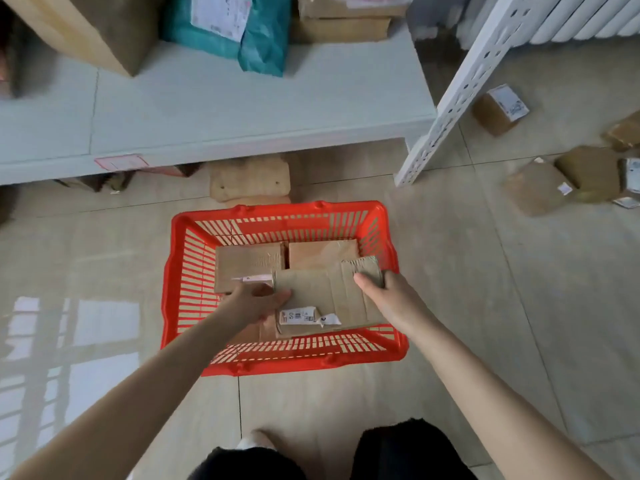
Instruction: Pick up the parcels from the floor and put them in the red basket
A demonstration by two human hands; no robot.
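Two grips on one flat parcel (329, 296) inside the red basket (280, 363).
Left grip (256, 303) pinches the parcel's left edge; right grip (391, 294) curls round its far right corner. The parcel sits over two boxes (249, 263) already in the basket. Further parcels (536, 187) lie on the floor (485, 271) to the right.

Black trousers (401, 452) cover the person's knees, and one pale shoe (254, 441) shows
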